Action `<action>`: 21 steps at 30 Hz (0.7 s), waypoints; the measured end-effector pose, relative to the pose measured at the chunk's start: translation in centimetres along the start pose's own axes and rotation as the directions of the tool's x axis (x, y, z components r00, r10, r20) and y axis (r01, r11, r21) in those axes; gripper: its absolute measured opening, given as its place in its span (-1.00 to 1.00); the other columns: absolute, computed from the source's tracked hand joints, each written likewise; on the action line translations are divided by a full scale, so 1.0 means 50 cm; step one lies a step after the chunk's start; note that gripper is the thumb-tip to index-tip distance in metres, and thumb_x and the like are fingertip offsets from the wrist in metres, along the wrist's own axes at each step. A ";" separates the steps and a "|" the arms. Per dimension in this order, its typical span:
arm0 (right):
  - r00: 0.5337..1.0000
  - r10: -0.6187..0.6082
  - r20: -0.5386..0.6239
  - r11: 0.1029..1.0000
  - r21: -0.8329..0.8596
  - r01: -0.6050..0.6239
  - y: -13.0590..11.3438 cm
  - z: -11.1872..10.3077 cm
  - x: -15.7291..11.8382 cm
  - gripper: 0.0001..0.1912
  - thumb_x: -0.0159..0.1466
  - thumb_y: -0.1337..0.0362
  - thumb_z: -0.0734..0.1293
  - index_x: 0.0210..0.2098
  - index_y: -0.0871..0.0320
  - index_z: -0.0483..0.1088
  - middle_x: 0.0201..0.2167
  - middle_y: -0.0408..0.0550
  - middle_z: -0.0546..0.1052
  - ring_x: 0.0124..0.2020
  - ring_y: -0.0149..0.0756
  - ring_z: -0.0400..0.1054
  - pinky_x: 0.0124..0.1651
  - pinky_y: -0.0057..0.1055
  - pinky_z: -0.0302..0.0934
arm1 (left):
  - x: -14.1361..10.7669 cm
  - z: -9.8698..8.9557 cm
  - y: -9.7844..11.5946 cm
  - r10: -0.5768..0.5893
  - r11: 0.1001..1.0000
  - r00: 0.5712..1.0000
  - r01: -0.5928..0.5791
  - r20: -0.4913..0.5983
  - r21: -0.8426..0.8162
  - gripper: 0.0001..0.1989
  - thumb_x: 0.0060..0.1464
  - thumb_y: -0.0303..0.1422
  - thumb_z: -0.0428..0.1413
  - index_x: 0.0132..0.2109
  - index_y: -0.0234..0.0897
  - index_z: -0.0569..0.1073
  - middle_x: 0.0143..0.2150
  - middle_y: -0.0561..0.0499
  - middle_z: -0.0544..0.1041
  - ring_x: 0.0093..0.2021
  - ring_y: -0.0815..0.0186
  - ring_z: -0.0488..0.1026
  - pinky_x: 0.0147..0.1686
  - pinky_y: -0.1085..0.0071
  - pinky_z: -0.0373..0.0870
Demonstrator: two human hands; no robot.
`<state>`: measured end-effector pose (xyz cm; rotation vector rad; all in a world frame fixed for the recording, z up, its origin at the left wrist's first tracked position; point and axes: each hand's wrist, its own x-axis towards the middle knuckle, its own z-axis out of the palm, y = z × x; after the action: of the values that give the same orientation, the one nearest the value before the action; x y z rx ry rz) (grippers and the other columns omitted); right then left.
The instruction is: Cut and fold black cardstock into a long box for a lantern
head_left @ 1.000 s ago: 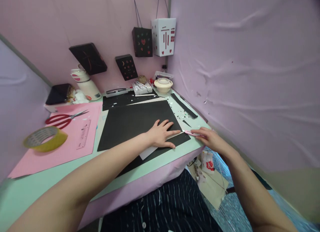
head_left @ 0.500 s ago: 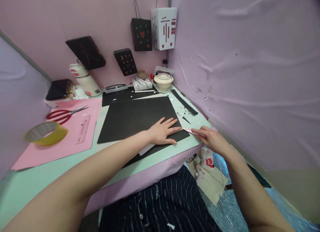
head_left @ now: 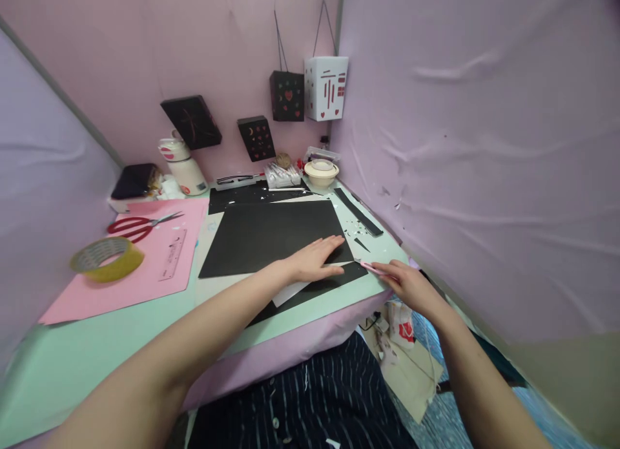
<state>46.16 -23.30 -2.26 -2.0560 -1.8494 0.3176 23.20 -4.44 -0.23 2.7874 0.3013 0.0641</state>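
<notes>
A large black sheet (head_left: 271,229) lies on the pale green tabletop, with another black piece (head_left: 334,282) along its near edge. My left hand (head_left: 317,260) rests near the sheet's right side, thumb apart from the fingers, holding nothing. In my right hand (head_left: 402,278) is a slim pink cutter (head_left: 372,268), its tip at the right edge of the black sheet. Part of a white piece (head_left: 289,294) shows below my left forearm. A narrow black strip (head_left: 357,212) and small scraps lie to the right.
On the left, a pink sheet (head_left: 111,294) bears red-handled scissors (head_left: 145,224), a yellow tape roll (head_left: 107,260) and a ruler (head_left: 173,255). A bottle (head_left: 186,171) and a lidded bowl (head_left: 321,172) stand at the back. Decorated boxes (head_left: 327,90) hang by the wall.
The camera view has shifted, so the table's back items sit lower in the picture. My left fingers have drawn closer together. The pink cutter remains in my right hand by the sheet's edge.
</notes>
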 end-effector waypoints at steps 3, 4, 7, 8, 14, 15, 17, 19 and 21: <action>1.000 0.018 0.013 0.999 0.051 -0.019 0.018 -0.020 -0.013 -0.62 0.38 0.16 0.14 0.14 -0.12 0.36 -0.15 -0.07 0.50 -0.18 -0.22 0.40 -0.13 -0.37 0.24 | -0.022 -0.016 -0.028 -0.091 0.996 0.996 0.090 0.021 0.026 -0.31 0.28 0.08 -0.27 0.39 -0.22 -0.01 0.46 -0.08 -0.13 0.44 0.22 -0.23 0.35 0.14 -0.31; 0.999 0.036 0.009 0.997 0.061 -0.037 0.024 -0.028 -0.017 -0.62 0.37 0.15 0.14 0.14 -0.12 0.36 -0.09 -0.07 0.50 -0.13 -0.21 0.40 -0.10 -0.36 0.23 | -0.031 -0.018 -0.038 -0.129 0.991 0.991 0.126 0.046 0.055 -0.30 0.27 0.08 -0.26 0.39 -0.21 0.00 0.46 -0.08 -0.14 0.44 0.18 -0.24 0.35 0.09 -0.34; 0.988 0.142 -0.064 0.989 0.053 -0.139 0.031 -0.042 -0.012 -0.59 0.35 0.14 0.18 0.16 -0.03 0.32 0.04 -0.03 0.47 -0.04 -0.15 0.39 -0.06 -0.35 0.22 | -0.053 -0.014 -0.057 -0.203 0.974 0.976 0.193 0.080 0.119 -0.21 0.21 0.15 -0.21 0.40 -0.22 -0.05 0.46 -0.11 -0.19 0.44 0.12 -0.26 0.34 0.03 -0.35; 0.979 0.183 -0.094 0.983 0.037 -0.180 0.028 -0.041 0.000 -0.59 0.34 0.14 0.18 0.16 0.01 0.31 0.04 0.00 0.48 -0.05 -0.14 0.39 -0.07 -0.35 0.22 | -0.057 -0.011 -0.057 -0.214 0.971 0.974 0.203 0.076 0.128 -0.19 0.19 0.17 -0.20 0.41 -0.23 -0.06 0.46 -0.11 -0.21 0.44 0.12 -0.27 0.34 0.03 -0.36; 0.934 0.299 -0.196 0.929 -0.165 -0.332 -0.027 0.013 0.127 -0.61 0.37 0.24 0.11 0.14 0.19 0.27 -0.04 0.18 0.47 -0.09 -0.07 0.38 -0.11 -0.29 0.17 | -0.058 0.001 -0.028 -0.292 0.953 0.956 0.289 0.021 0.095 -0.33 0.29 0.03 -0.24 0.39 -0.25 0.01 0.45 -0.10 -0.09 0.44 0.15 -0.21 0.34 0.07 -0.26; 0.931 0.298 -0.212 0.917 -0.206 -0.340 -0.035 0.022 0.143 -0.62 0.37 0.26 0.11 0.12 0.22 0.28 -0.06 0.19 0.47 -0.09 -0.06 0.37 -0.11 -0.28 0.16 | -0.059 0.003 -0.026 -0.313 0.947 0.950 0.311 0.003 0.082 -0.37 0.31 -0.04 -0.24 0.38 -0.26 0.03 0.45 -0.10 -0.06 0.43 0.17 -0.19 0.35 0.11 -0.23; 0.924 0.278 -0.263 0.890 -0.292 -0.351 -0.049 0.036 0.159 -0.67 0.35 0.25 0.14 0.03 0.24 0.34 -0.09 0.21 0.46 -0.07 0.00 0.34 -0.10 -0.24 0.13 | -0.061 0.007 -0.027 -0.347 0.935 0.937 0.348 -0.030 0.064 -0.41 0.31 -0.12 -0.19 0.37 -0.29 0.06 0.44 -0.10 -0.02 0.43 0.18 -0.16 0.35 0.16 -0.19; 0.904 0.248 -0.347 0.867 -0.338 -0.367 -0.063 0.039 0.159 -0.70 0.31 0.21 0.21 -0.05 0.23 0.39 -0.06 0.23 0.43 -0.01 0.08 0.28 -0.08 -0.20 0.11 | -0.063 0.012 -0.030 -0.356 0.932 0.933 0.358 -0.048 0.059 -0.42 0.30 -0.14 -0.16 0.36 -0.30 0.09 0.44 -0.11 -0.02 0.43 0.16 -0.15 0.35 0.15 -0.19; 0.904 0.218 -0.369 0.898 -0.287 -0.333 -0.086 0.032 0.154 -0.73 0.29 0.18 0.23 -0.14 0.21 0.42 -0.09 0.21 0.44 -0.03 0.05 0.28 -0.08 -0.22 0.11 | -0.064 0.016 -0.033 -0.358 0.931 0.932 0.361 -0.056 0.059 -0.42 0.30 -0.14 -0.15 0.36 -0.32 0.10 0.44 -0.12 -0.02 0.43 0.15 -0.15 0.35 0.13 -0.20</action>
<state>42.57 -15.12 -1.42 -2.4347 -1.4858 -0.2928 19.81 -3.86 -1.54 2.7508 0.8346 0.0269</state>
